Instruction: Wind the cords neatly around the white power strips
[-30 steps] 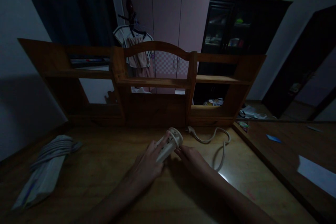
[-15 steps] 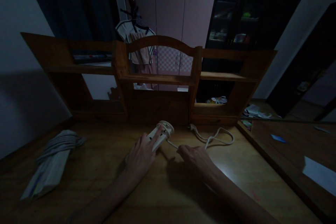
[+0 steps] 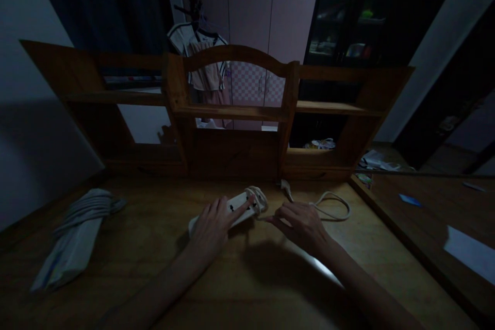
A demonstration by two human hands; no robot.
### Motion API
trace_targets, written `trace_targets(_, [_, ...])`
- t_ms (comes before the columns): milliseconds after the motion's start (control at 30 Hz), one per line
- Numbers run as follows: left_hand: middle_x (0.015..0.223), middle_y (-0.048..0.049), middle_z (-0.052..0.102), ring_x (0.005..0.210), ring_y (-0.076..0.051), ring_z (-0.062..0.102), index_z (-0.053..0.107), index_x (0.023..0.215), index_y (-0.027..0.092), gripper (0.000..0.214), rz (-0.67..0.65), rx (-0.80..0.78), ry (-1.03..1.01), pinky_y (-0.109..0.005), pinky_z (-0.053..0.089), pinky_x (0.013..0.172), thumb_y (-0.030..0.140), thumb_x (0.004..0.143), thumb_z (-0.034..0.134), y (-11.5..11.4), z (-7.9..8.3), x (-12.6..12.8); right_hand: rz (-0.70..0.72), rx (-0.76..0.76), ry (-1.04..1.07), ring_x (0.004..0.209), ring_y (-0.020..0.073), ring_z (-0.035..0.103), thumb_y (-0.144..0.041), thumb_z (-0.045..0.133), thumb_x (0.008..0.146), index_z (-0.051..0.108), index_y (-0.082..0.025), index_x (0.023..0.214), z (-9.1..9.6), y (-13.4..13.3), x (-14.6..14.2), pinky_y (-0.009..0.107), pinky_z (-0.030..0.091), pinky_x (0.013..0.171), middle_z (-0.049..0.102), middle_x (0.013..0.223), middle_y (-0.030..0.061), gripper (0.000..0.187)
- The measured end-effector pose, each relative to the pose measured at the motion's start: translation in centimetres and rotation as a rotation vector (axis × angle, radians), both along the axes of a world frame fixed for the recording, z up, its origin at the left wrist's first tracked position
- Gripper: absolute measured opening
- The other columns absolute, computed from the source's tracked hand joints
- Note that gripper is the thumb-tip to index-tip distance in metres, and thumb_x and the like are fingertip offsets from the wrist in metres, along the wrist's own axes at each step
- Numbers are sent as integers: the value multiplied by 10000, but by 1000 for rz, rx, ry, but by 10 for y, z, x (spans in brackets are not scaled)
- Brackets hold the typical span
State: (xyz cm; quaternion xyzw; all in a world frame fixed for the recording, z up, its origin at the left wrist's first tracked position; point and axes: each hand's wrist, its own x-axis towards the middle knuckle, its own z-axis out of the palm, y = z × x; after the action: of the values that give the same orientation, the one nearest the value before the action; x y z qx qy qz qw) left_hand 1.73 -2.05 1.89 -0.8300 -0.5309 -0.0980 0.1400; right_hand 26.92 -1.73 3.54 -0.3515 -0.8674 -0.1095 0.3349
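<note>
- Head view: the person's left hand (image 3: 212, 227) lies flat on top of a long white plastic power strip (image 3: 232, 210). Its fingers are spread and the forefinger stretches along the sockets, pressing the strip down rather than closing round it.
- The right hand (image 3: 303, 224) sits just beside the strip's far end, its fingertips pinched together on the white power cord (image 3: 332, 203).
- The strip lies slantwise on the brown wooden desk (image 3: 154, 263), near the middle of its back edge. A few turns of cord are looped round its far end (image 3: 258, 197).
- The loose rest of the cord curls towards the desk's back right corner and ends in a pale plug (image 3: 286, 187) against the foot of the wooden shelf unit (image 3: 232, 112).
- To my eye the cord is partway through being wound round the strip. Another turn would call for the left hand to pin the strip while the right carries the slack round the end without the loops slipping off.
- Near the left edge lies a pale grey bundle (image 3: 77, 227), too dim to make out.
- On the darker table (image 3: 386, 216) butting the right edge lie a white paper sheet (image 3: 467, 253) and a small blue slip (image 3: 410, 199).
</note>
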Motion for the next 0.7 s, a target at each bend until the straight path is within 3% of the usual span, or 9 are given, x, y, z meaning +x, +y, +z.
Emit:
trace_targets(200, [1195, -61, 416, 1067, -250, 449, 64, 1458, 489, 1015, -151, -117, -102, -376, 408, 895, -28, 701, 500, -11, 10, 2, 130, -53, 213, 656, 136, 501, -383, 668, 846, 599, -174, 767, 12, 7, 14, 259, 338, 630, 588, 695, 9, 234])
trace_targets(333, [1178, -64, 444, 1044, -250, 477, 72, 1460, 486, 980, -245, -146, -106, -381, 439, 874, -10, 734, 505, -17, 10, 7, 121, -134, 288, 673, 151, 496, -485, 707, 767, 600, -179, 728, 20, 2, 12, 277, 355, 649, 566, 689, 9, 327])
trace_targets(533, [1190, -74, 474, 1064, -269, 495, 93, 1461, 479, 843, -426, -87, 21, -428, 451, 892, 123, 834, 529, -20, 3, 7, 191, -513, 321, 662, 142, 497, -547, 720, 715, 642, -177, 735, 20, -2, 11, 251, 365, 591, 567, 711, 11, 379])
trace_targets(700, [1181, -73, 505, 1032, -262, 521, 80, 1460, 480, 816, -504, -38, 119, -416, 462, 862, 146, 858, 518, -22, 3, 7, 207, -884, 444, 584, 89, 442, -460, 836, 598, 515, -183, 756, 17, 4, 18, 187, 319, 496, 484, 671, -54, 453])
